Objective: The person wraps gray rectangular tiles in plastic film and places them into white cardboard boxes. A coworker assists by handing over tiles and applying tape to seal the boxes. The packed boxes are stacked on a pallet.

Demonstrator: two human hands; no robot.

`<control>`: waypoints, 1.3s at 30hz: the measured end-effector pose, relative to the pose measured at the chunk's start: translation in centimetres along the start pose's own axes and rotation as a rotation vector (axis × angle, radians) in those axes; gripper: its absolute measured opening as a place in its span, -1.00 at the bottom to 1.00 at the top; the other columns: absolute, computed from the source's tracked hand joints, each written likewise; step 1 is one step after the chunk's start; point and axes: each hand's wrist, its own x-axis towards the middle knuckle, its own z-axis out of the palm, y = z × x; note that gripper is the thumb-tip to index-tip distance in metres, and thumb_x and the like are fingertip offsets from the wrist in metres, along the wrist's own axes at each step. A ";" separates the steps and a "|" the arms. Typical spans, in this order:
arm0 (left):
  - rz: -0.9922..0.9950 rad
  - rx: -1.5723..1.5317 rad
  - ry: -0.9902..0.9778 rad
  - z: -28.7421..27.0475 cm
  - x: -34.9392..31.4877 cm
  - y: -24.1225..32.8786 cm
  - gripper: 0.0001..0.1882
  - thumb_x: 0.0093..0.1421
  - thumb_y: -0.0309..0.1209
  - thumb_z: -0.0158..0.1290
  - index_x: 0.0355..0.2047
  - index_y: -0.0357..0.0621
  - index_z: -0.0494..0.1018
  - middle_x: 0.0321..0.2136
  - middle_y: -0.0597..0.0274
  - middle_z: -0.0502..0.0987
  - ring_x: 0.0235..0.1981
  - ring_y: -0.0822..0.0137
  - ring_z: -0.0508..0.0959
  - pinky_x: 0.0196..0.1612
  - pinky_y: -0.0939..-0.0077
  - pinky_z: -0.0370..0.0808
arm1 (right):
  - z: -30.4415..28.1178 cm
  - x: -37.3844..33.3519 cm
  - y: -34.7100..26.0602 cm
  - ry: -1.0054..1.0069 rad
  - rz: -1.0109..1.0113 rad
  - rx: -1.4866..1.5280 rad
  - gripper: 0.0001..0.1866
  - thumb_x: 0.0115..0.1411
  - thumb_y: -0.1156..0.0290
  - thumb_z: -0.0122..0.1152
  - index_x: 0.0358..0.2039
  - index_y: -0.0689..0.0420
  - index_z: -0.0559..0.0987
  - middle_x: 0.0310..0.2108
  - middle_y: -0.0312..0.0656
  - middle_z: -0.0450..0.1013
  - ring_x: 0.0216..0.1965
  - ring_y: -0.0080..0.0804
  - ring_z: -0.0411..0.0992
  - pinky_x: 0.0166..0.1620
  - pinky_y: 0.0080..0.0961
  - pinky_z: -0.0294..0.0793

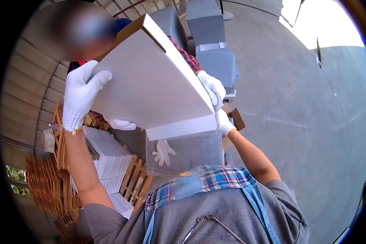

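Observation:
A large white cardboard box [150, 81] with brown inner edges is held up, tilted, in front of me. My left hand [80, 95], in a white knit glove, grips its left edge with the thumb against the broad white face. At the lower right corner my right hand [223, 123], gloved too, holds the box; its fingertips are partly hidden. A co-worker's gloved hand [211, 87] with a red checked sleeve lies on the box's right side. Another gloved hand [121, 124] of the co-worker shows under the box's left part.
Below the box, a loose white glove [163, 152] lies on a translucent-topped table [191, 156]. Flat white boxes [110, 154] are stacked on a wooden pallet [138, 183] at left, beside brown cardboard pieces [49, 183]. Grey stacks [215, 61] stand ahead. An open brown carton [236, 118] sits right.

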 end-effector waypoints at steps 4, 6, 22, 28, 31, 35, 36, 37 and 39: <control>0.008 -0.015 0.092 -0.2 -0.2 -0.8 -0.68 0.25 -0.25 0.21 -0.16 -0.26 0.61 -0.36 0.19 0.63 -0.33 0.40 0.56 -0.20 0.49 0.49 | 0.6 -1.2 -3.9 0.010 0.139 0.599 -0.57 0.45 0.50 -0.30 0.28 0.18 0.33 0.10 -0.12 0.41 0.07 -0.38 0.37 0.13 -0.55 0.35; -0.005 -0.017 0.106 -0.2 0.2 -1.7 -0.67 0.23 -0.24 0.22 -0.14 -0.25 0.62 -0.38 0.18 0.63 -0.36 0.40 0.57 -0.22 0.50 0.50 | 0.3 -2.1 -5.2 0.033 0.022 0.139 -0.54 0.46 0.47 -0.31 0.33 0.15 0.28 0.14 -0.12 0.40 0.10 -0.39 0.37 0.15 -0.55 0.35; 0.157 0.035 0.074 -0.1 2.3 -1.3 -0.68 0.18 -0.24 0.25 -0.37 -0.31 0.53 -0.58 0.17 0.50 -0.53 0.39 0.46 -0.37 0.44 0.44 | 0.7 -1.5 -2.0 0.027 -0.068 0.019 -0.52 0.49 0.39 -0.21 0.37 0.16 0.20 0.25 -0.14 0.29 0.22 -0.40 0.28 0.23 -0.52 0.31; 0.300 0.124 -0.030 -1.7 0.1 -0.5 -0.67 0.15 -0.19 0.27 -0.39 -0.27 0.57 -0.60 0.08 0.51 -0.56 0.28 0.53 -0.44 0.35 0.41 | 0.1 -1.4 -1.3 0.014 -0.041 0.048 -0.51 0.49 0.37 -0.17 0.38 0.17 0.18 0.27 -0.14 0.25 0.25 -0.39 0.25 0.25 -0.51 0.31; 0.292 0.120 0.013 -1.5 0.1 -1.1 -0.67 0.14 -0.18 0.26 -0.42 -0.25 0.57 -0.59 0.09 0.52 -0.53 0.26 0.55 -0.41 0.32 0.43 | 0.2 -1.6 -0.6 0.010 -0.033 0.099 -0.51 0.49 0.37 -0.15 0.38 0.17 0.16 0.29 -0.14 0.23 0.26 -0.39 0.24 0.26 -0.50 0.30; 0.403 0.133 0.141 0.0 1.0 -0.9 -0.65 0.11 -0.14 0.25 -0.48 -0.22 0.55 -0.60 0.08 0.52 -0.54 0.18 0.55 -0.41 0.25 0.43 | 0.2 -0.4 -0.7 0.092 -0.031 0.575 -0.50 0.49 0.36 -0.13 0.38 0.18 0.15 0.31 -0.14 0.20 0.28 -0.39 0.22 0.28 -0.49 0.30; 0.415 0.138 0.129 -0.1 1.2 -0.7 -0.63 0.11 -0.11 0.24 -0.51 -0.21 0.54 -0.60 0.07 0.51 -0.54 0.15 0.56 -0.42 0.22 0.43 | 0.2 0.4 -1.2 0.125 -0.068 0.692 -0.49 0.49 0.36 -0.12 0.38 0.18 0.15 0.31 -0.14 0.19 0.28 -0.39 0.21 0.28 -0.49 0.30; 0.430 0.137 0.110 0.1 1.5 -0.5 -0.61 0.10 -0.09 0.24 -0.54 -0.19 0.52 -0.61 0.06 0.51 -0.54 0.12 0.56 -0.42 0.18 0.42 | 0.0 0.8 -2.0 0.157 -0.116 0.731 -0.49 0.49 0.36 -0.12 0.38 0.18 0.14 0.32 -0.15 0.18 0.29 -0.38 0.21 0.28 -0.49 0.29; 0.381 0.143 0.044 0.0 1.1 0.0 -0.64 0.08 -0.14 0.25 -0.54 -0.23 0.50 -0.61 0.03 0.49 -0.54 0.08 0.54 -0.42 0.19 0.42 | 0.0 0.2 -5.9 0.168 -0.224 0.502 -0.49 0.49 0.34 -0.11 0.38 0.18 0.14 0.33 -0.15 0.17 0.30 -0.38 0.20 0.29 -0.47 0.29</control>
